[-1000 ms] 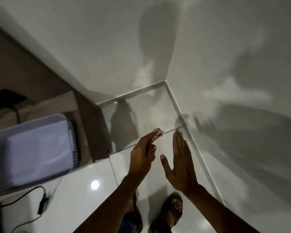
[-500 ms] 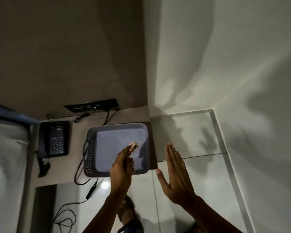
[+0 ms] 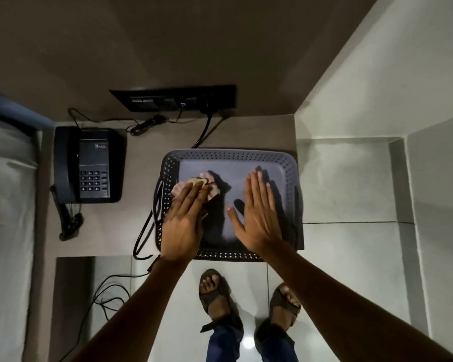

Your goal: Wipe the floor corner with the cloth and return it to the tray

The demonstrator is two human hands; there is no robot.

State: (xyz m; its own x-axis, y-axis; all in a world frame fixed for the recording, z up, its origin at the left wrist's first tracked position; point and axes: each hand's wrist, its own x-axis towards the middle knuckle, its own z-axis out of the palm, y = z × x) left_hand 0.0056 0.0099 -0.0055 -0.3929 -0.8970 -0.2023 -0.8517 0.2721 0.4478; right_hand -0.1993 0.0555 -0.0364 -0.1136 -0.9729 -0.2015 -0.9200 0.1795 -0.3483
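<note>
Desk (image 3: pixel 147 142) carries tray (image 3: pixel 230 155); left hand (image 3: pixel 185 220) pinches cloth (image 3: pixel 209 188) over it, right hand (image 3: pixel 256 212) spread flat. Risk: cloth clings to fingers on release

Hotel-like bedroom: bed (image 3: pixel 8 205), bedside telephone (image 3: pixel 89 165), switch panel (image 3: pixel 173 99).

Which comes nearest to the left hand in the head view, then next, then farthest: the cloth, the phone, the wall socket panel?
From the left hand:
1. cloth, under its fingertips, in the left part of the tray.
2. phone, off to the left on the counter.
3. wall socket panel, up on the wall behind the tray.
</note>
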